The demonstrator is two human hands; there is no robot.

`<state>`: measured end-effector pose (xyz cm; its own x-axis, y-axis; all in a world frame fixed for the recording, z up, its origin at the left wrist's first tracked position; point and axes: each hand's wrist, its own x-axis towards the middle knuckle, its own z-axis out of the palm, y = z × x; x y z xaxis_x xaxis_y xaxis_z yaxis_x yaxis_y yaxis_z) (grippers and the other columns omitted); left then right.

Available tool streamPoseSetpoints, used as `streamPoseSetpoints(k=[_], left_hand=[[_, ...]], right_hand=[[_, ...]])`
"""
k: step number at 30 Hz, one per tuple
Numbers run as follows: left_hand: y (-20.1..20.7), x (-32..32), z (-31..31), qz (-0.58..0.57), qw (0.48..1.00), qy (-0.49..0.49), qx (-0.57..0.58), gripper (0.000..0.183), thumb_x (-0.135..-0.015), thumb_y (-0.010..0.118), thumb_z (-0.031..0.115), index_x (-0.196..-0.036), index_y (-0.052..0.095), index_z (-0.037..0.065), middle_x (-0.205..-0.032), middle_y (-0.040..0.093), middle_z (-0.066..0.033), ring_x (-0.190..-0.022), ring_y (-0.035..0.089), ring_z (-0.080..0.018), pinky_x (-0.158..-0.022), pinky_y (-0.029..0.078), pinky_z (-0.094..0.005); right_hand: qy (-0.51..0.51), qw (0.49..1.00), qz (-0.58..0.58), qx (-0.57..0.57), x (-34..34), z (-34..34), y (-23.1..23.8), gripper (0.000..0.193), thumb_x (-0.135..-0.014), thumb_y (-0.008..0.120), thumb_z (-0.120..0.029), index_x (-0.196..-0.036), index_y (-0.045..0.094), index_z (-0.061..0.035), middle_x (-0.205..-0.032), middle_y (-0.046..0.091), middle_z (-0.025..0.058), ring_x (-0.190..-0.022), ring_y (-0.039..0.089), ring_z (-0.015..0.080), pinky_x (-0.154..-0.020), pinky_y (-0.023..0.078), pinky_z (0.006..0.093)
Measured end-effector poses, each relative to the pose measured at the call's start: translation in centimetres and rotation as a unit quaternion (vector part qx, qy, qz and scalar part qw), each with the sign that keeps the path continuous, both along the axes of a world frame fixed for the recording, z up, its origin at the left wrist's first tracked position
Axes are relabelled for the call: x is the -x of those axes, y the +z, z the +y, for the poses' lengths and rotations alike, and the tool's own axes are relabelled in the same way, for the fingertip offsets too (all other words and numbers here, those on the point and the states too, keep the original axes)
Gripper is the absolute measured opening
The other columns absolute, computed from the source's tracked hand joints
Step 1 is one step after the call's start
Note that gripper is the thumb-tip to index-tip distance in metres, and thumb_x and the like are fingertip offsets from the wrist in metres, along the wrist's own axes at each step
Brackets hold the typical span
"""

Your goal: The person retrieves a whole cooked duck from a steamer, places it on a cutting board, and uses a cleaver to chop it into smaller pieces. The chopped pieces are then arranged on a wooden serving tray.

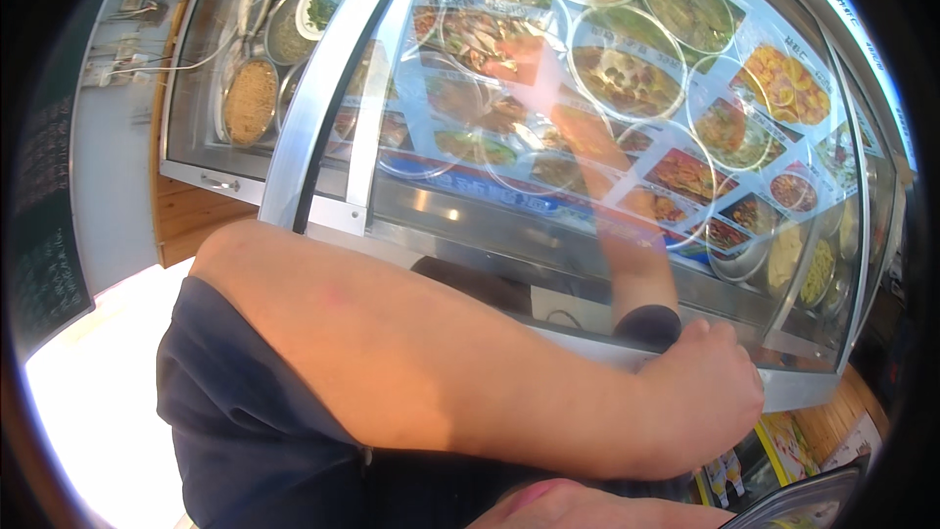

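Observation:
My left arm crosses from the left, bare below a dark sleeve. My left hand (707, 387) is closed around the lower metal frame (805, 390) of a slanted glass display-case panel (470, 235). In the glass shows a forearm (627, 235) with a dark cuff; its pale hand lies over the dishes. Reflections make it unclear whether it is behind the glass or mirrored, and whose it is. A strip of bare skin (607, 509) runs along the bottom edge, with no fingers showing. My right hand's state cannot be made out.
Behind the glass are several round metal trays of food, including green-topped broth (627, 61) and a tan dish (251, 103). Food pictures overlap them in reflection. A metal post (338, 69) divides the panes. Wall switches (127, 29) and a dark board (49, 176) stand left; colourful packages (783, 446) sit lower right.

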<state>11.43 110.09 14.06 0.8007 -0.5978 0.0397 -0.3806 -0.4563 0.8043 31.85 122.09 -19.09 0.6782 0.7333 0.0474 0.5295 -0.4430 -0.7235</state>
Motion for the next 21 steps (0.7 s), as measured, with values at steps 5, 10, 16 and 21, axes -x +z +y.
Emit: streamPoseSetpoints(k=[5, 10, 16, 21], left_hand=[[-0.8, 0.2, -1.0, 0.000, 1.000, -0.006, 0.017, 0.018, -0.079, 0.071, 0.026, -0.080, 0.078, 0.009, -0.085, 0.066, -0.0046, -0.085, 0.061, -0.0256, -0.072, 0.043, -0.0425], [-1.3, 0.2, -1.3, -0.039, 0.999, -0.008, -0.023, 0.017, -0.084, 0.073, 0.023, -0.087, 0.079, 0.007, -0.085, 0.071, -0.0046, -0.088, 0.065, -0.0258, -0.073, 0.046, -0.0416], [-1.2, 0.5, -0.7, -0.042, 0.999, 0.014, 0.001, 0.017, -0.085, 0.072, 0.021, -0.088, 0.078, 0.006, -0.085, 0.071, -0.0062, -0.088, 0.065, -0.0268, -0.074, 0.048, -0.0429], [-1.0, 0.2, -0.7, -0.034, 0.999, 0.009, -0.007, 0.016, -0.086, 0.071, 0.020, -0.088, 0.079, 0.006, -0.086, 0.072, -0.0055, -0.090, 0.067, -0.0264, -0.076, 0.048, -0.0437]], right_hand=[[-0.088, 0.983, -0.101, 0.124, -4.4, 7.9, -3.9, 0.096, -0.092, 0.080, -0.051, -0.171, 0.038, -0.0165, -0.177, 0.028, 0.0271, -0.163, 0.025, 0.0511, -0.130, 0.024, 0.0645], [-0.008, 0.976, -0.132, 0.172, -5.9, 8.3, -5.6, 0.084, -0.090, 0.080, -0.045, -0.164, 0.047, -0.0211, -0.172, 0.035, 0.0262, -0.158, 0.035, 0.0473, -0.123, 0.035, 0.0634], [0.003, 0.970, -0.202, 0.138, -7.6, 8.4, -7.9, 0.064, -0.092, 0.077, -0.039, -0.149, 0.057, -0.0178, -0.153, 0.049, 0.0233, -0.144, 0.046, 0.0455, -0.112, 0.043, 0.0591], [0.001, 0.968, -0.234, 0.090, -9.0, 7.9, -9.5, 0.048, -0.094, 0.075, -0.035, -0.136, 0.065, -0.0151, -0.136, 0.061, 0.0208, -0.133, 0.056, 0.0439, -0.103, 0.050, 0.0556]])
